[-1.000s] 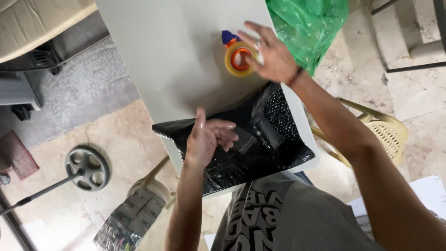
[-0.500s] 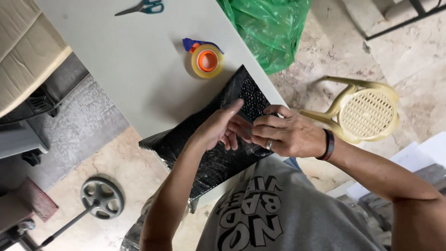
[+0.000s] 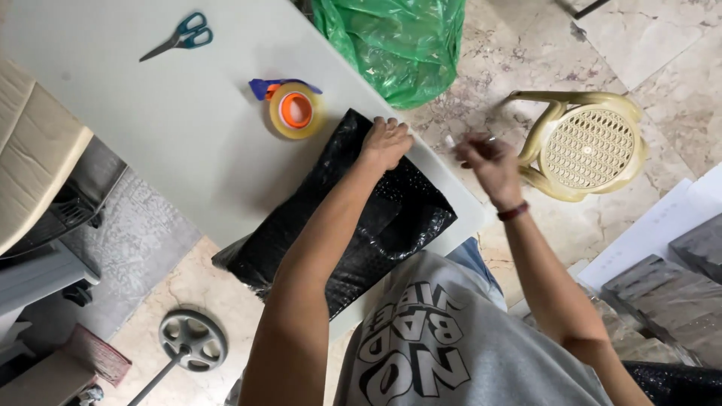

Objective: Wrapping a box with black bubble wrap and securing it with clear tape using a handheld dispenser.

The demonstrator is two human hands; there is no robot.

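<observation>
On the far left a cardboard box overhangs the pale desk, and a pair of scissors with blue-green handles lies near the top edge of the desk, the blades pointing to the lower left. Further right stands a roll of yellowish tape with an orange core in a blue dispenser, just beside the upper corner of the black bubble mailer.

The mailer lies flat on the near corner of the desk. Its long axis runs diagonally, from the lower left (where one end hangs a little over the edge of the desk) up to the right, toward the tape roll.

The left hand rests on the upper end of the mailer, palm down, with the fingers curled and pressed on the black plastic at its edge; it presses more than it grasps. The right hand is in the air past the edge of the desk, above the floor, well apart from the mailer. It is blurred, and the fingers seem gathered together around something small and light, but what it is cannot be told.

Behind the hands a green plastic bag sits at the edge of the desk, and on the right a beige plastic chair stands on the marble floor.
</observation>
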